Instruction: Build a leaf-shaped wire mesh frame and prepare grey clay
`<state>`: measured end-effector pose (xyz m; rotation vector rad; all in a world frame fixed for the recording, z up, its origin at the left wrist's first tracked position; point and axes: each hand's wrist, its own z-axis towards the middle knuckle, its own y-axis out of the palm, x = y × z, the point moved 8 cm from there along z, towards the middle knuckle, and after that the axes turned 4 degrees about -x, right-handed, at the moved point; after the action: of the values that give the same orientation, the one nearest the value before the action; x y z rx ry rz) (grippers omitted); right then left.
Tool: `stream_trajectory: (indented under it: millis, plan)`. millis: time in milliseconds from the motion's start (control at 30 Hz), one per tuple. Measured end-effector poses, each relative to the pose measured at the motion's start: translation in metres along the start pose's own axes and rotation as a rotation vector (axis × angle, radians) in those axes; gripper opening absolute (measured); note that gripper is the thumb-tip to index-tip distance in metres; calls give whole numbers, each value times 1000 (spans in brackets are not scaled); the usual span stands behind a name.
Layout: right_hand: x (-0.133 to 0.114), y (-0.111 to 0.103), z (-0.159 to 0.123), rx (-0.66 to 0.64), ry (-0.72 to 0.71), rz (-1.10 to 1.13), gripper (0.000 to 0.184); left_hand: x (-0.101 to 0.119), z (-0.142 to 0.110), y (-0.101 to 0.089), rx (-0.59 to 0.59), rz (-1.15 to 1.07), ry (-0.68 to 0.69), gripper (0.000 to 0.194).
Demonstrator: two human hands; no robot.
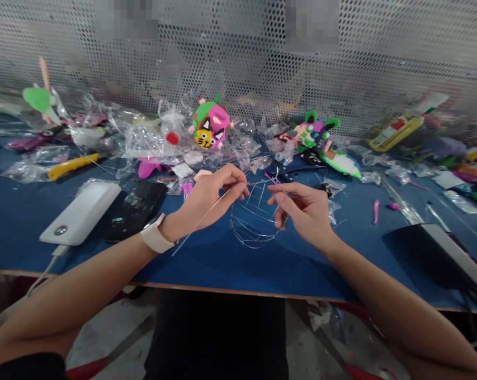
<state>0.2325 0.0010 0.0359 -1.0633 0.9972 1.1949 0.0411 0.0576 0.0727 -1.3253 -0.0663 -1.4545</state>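
A round frame of thin silvery wire (258,244) is held up over the blue table, its loops and cross strands showing between my hands. My left hand (218,192), with a white watch band on the wrist, pinches a loose length of wire (194,226) that slants down toward me. On the other side, my right hand (304,211) has its fingers closed on the rim of the wire frame. A thin pink strip (270,178) sticks up by the right fingertips; whether they grip it I cannot tell.
A white power bank (80,214) and a black phone (136,211) lie left. Behind them is a yellow utility knife (73,165). Painted clay figures (211,125) and crumpled plastic wrap (143,132) line the perforated metal panel (238,53). A dark device (440,258) stands right.
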Motion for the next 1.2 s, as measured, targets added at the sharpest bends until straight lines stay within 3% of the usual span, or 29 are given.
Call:
stream_trajectory:
  millis: [200, 567, 800, 933, 1067, 1200]
  plan:
    - [-10, -11, -6, 174, -24, -138, 17, 4, 1, -1, 5, 67, -44, 20]
    - [-19, -10, -7, 217, -68, -171, 12, 2, 3, 1, 9, -90, -94, 19]
    - [-28, -7, -10, 235, -129, -209, 8, 1, -2, -1, 68, -12, -78, 20]
    - [-28, -6, -10, 229, -159, -163, 6, -1, -3, 4, 64, -154, -93, 19]
    - [-19, -5, -5, 145, -150, -33, 9, -5, -3, 7, 36, -230, -128, 22]
    - [-9, 16, 1, -193, -43, 333, 53, -7, -2, 11, 9, -316, -137, 20]
